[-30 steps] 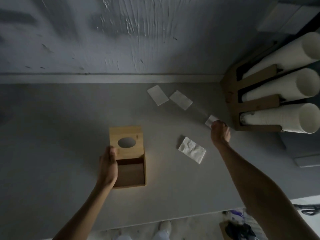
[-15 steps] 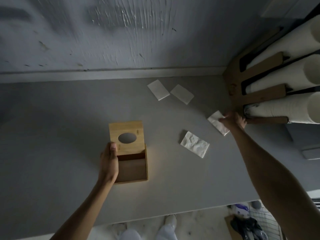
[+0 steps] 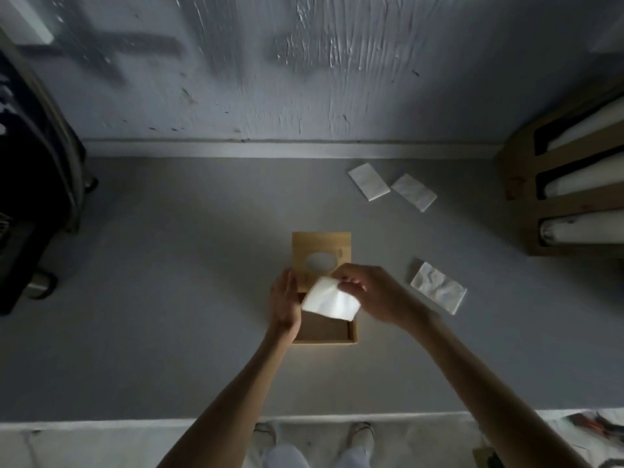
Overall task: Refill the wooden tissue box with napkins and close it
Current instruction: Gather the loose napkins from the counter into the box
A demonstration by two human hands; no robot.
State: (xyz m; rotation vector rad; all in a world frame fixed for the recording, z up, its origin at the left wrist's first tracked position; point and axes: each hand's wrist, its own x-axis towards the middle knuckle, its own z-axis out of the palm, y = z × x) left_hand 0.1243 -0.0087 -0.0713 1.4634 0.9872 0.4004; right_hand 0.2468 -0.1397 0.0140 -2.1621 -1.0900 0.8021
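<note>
wooden tissue box (image 3: 323, 332): state position and condition. — inspector

it sits on the grey counter (image 3: 169, 298), centre of view. the lid (image 3: 320, 244) with the oval hole covers the far part and the near part stands open. — operator

fingers relative to box? — inspector

the right hand (image 3: 371, 295) is over the box, its fingertips curled and pinching a white napkin (image 3: 329, 300) by its far edge. the napkin hangs tilted above the open part; contact with the box cannot be determined. the left hand (image 3: 285, 298) lies against the left wall, fingers roughly straight, gripping nothing. — operator

remaining stock? — inspector

a crumpled napkin (image 3: 438, 287) lies right of the box. a flat napkin (image 3: 368, 181) and, just beside it, a second flat napkin (image 3: 413, 191) lie near the wall. — operator

change from the earlier frame? — inspector

half a second ago the right hand was at the wooden rack (image 3: 520, 197), taking a napkin off the counter. it has since carried that napkin to the box. the left hand has stayed at the left wall. — operator
</note>
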